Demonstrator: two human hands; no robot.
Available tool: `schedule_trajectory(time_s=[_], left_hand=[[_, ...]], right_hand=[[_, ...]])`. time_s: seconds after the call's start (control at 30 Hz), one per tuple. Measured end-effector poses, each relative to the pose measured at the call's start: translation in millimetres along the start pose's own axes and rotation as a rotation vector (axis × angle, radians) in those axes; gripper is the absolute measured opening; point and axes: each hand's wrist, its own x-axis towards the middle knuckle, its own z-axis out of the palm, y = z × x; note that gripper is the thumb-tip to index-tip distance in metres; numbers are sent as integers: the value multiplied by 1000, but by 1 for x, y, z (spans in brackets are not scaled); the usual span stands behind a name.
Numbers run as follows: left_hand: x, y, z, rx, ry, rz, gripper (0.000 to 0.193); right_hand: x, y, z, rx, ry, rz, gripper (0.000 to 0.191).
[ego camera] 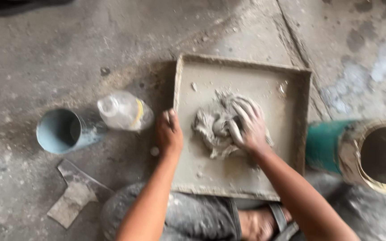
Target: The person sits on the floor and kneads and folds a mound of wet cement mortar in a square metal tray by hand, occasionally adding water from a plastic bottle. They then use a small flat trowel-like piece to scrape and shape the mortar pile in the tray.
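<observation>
So, closest in, my knee and sandalled foot (259,223) sat tucked against the tray (242,189). My left hand (169,134) was curled over the tray's left rim, fingers folded onto the edge, steadying it. My right hand (248,125) was spread, fingers apart and sunk into the grey wet lump (213,129) at the tray's middle. Kneading, I'd judge, with the mass not yet smooth; the next press called for folding it inward. Farther left lay a clear plastic bottle (123,111) and a pale blue pipe piece (63,130); right, a green drum (371,151).
</observation>
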Motion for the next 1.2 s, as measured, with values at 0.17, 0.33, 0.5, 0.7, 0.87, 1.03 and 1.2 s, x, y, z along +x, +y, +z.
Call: schedule_trajectory(time_s=[0.17,0.33,0.5,0.7,0.87,1.03,1.2], left_hand=[[-6,-3,1,35,14,25,52],[-7,5,-4,36,25,24,56],[-15,1,-3,-63,74,-36,61],[-10,10,-6,-175,68,22,67],[-7,20,-15,-47,-53,-222,69],[1,14,-9,128,32,-33,63],[6,1,1,81,-59,-134,62]], right_hand=[[98,17,75,-299,-337,126,55],[99,-37,128,-295,-269,67,52],[-13,-91,116,-146,-439,18,43],[-76,-62,24,4,-593,-834,11],[-67,6,-85,-311,-712,-1034,53],[-81,26,-88,-521,-1015,-1181,93],[-65,-17,22,-285,-618,-936,61]])
